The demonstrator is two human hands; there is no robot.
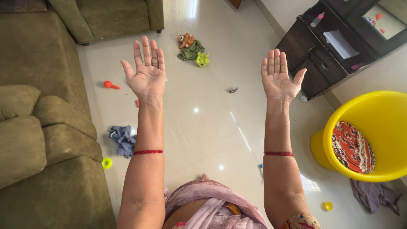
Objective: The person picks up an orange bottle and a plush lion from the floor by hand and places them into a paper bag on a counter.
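Both hands are raised palms-up over the floor, holding nothing. The left hand (146,72) sits in the upper left-centre of the frame, fingers spread and straight; the right hand (280,76) is in the upper right-centre, fingers close together with the thumb out. Each wrist wears a thin red bangle (148,152). Held level and apart like this, both palms show fully to the camera; keeping them steady and clear of each other looks like the sound way to hold the pose.

Nearest below the left hand, on the floor (212,127), lie an orange rattle (111,85) and a blue cloth (123,140); a toy heap (190,48) with a green piece lies between the hands, higher in the frame. A small dark bit (233,90) lies near the right hand.

The room: an olive sofa (38,127) fills the left edge, a yellow tub chair (373,135) with a patterned cushion sits at right, and a dark cabinet (326,51) stands upper right. The tiles are glossy and pale
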